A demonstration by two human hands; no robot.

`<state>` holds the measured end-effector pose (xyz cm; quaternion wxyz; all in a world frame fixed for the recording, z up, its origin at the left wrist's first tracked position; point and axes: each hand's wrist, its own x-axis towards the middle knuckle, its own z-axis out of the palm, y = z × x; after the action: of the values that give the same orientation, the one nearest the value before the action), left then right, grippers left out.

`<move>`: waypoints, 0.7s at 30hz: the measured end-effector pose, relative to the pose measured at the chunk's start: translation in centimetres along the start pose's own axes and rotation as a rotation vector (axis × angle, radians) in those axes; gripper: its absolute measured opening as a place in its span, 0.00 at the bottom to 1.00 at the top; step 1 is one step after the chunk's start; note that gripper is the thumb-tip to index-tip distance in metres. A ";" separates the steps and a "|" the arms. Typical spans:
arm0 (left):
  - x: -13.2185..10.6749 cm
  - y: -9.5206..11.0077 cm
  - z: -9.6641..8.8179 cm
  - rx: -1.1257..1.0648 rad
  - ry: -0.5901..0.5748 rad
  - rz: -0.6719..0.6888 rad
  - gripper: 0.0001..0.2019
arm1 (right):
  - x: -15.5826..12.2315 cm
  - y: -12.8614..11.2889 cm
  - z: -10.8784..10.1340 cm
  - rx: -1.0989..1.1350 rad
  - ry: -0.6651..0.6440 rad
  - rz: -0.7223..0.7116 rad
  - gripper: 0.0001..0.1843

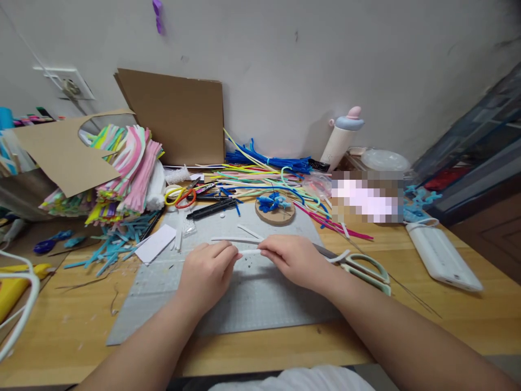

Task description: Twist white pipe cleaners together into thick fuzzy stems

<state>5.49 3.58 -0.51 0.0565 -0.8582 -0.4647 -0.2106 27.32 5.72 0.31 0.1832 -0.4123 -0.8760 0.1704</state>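
Observation:
A short white pipe cleaner (249, 252) runs level between my hands, just above the grey cutting mat (171, 304). My left hand (208, 271) is closed, pinching its left end. At the other end my right hand (293, 260) pinches it too, fingers pressed together. Behind my hands another white pipe cleaner (228, 239) lies on the mat. Scissors with pale green handles (366, 269) rest beside my right wrist, their blades partly hidden by the hand. Farther back, a blue pipe-cleaner figure (273, 202) sits on a round wooden slice (275, 216).
Bundled pastel pipe cleaners (130, 168) are heaped at the left near a cardboard sheet (175, 117). Orange-and-yellow scissors (183, 196) and black pens (214, 208) lie behind the mat. Loose coloured strands (260, 182) spread along the wall. A white power bank-like device (443, 255) lies right.

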 end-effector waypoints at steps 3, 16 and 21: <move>-0.3 0.0 0.6 -0.086 -0.004 -0.016 0.09 | -0.1 -0.4 0.1 -0.013 -0.027 0.042 0.12; 0.6 1.1 -0.9 -0.037 -0.098 -0.051 0.09 | 0.1 -0.1 -0.2 -0.026 0.046 -0.070 0.14; 0.9 1.2 -3.2 0.027 -0.092 -0.082 0.09 | -0.1 0.4 -1.7 -0.010 0.018 -0.070 0.15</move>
<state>5.93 2.69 2.93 0.0379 -0.8464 -0.5044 -0.1668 28.40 6.11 1.61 0.1947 -0.3837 -0.8892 0.1556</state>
